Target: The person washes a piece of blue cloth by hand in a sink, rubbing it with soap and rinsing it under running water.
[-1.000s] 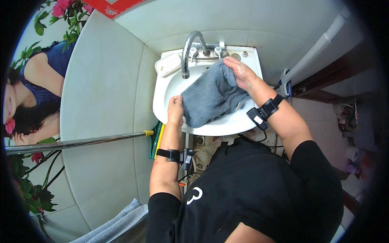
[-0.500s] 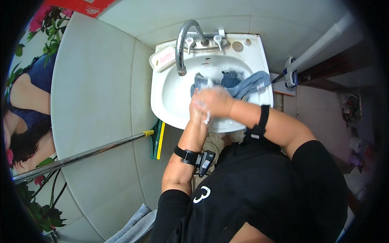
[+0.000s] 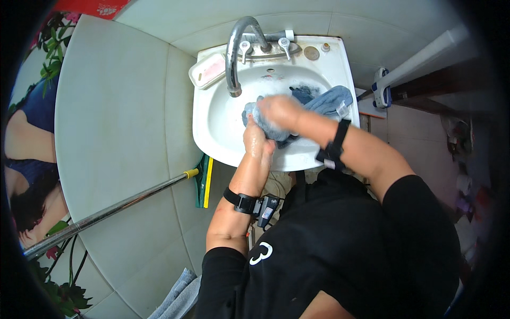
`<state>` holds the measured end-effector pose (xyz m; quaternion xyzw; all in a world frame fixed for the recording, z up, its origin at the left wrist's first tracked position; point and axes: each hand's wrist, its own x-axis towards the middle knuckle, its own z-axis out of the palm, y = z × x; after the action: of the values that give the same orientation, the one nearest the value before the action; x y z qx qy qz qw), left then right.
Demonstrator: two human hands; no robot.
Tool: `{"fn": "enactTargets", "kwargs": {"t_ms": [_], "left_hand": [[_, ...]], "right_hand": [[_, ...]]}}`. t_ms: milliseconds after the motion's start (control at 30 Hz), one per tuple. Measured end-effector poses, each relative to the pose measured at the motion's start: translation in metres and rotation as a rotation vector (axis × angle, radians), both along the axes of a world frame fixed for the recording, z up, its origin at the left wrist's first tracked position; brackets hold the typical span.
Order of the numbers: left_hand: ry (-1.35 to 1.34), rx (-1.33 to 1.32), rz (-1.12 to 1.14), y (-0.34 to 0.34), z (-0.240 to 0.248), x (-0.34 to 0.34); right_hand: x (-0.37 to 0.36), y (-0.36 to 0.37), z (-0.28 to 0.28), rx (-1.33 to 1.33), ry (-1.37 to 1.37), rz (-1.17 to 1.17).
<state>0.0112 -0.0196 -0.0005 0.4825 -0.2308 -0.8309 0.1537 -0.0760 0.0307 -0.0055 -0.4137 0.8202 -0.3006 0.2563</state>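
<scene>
My left hand (image 3: 257,141) is closed on a wet blue-grey cloth (image 3: 272,128) streaked with white suds, its thumb on top. Blurred by motion, my right hand (image 3: 281,112) is curled against the upper part of the same cloth, with most of its fingertips hidden. Both hands are over the right half of a white washbasin (image 3: 210,135). A thicker blue-grey fabric piece (image 3: 332,100) drapes over the basin's right rim; whether it joins the held cloth cannot be told. Dark blue fabric (image 3: 302,94) lies among suds behind my right hand.
A chrome faucet (image 3: 231,64) arches over the basin, between two white-handled taps. On the left rim sits a soap dish (image 3: 208,70). A green and yellow squeegee (image 3: 203,183) leans beside the basin, and a white pole (image 3: 419,61) stands at the right.
My right hand has shifted slightly up and to the right, away from my left wrist. More of the sudsy cloth now shows between the hands. The whole view has shifted slightly.
</scene>
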Motion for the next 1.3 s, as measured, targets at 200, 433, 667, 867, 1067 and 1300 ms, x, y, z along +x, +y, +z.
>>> {"fn": "enactTargets", "kwargs": {"t_ms": [200, 433, 667, 867, 1067, 1300], "left_hand": [[-0.379, -0.372, -0.572, -0.027, -0.009, 0.007], [-0.724, -1.301, -1.459, -0.018, -0.034, -0.002], [-0.726, -1.591, -1.233, -0.052, -0.077, -0.019], [-0.694, -1.42, -1.475, -0.071, -0.053, -0.035], [-0.505, -0.685, -0.877, -0.114, -0.086, -0.012], [-0.329, -0.244, -0.536, -0.084, -0.086, -0.039]], "right_hand": [[-0.045, 0.053, 0.0, 0.251, 0.07, -0.132], [-0.001, 0.07, -0.02, 0.522, 0.158, 0.076], [-0.036, 0.02, -0.065, 0.321, 0.091, 0.068], [-0.044, 0.02, -0.049, 0.342, 0.012, -0.05], [-0.051, 0.043, -0.092, 0.022, -0.16, -0.526], [-0.052, -0.014, -0.067, -0.137, -1.054, -0.764]]}}
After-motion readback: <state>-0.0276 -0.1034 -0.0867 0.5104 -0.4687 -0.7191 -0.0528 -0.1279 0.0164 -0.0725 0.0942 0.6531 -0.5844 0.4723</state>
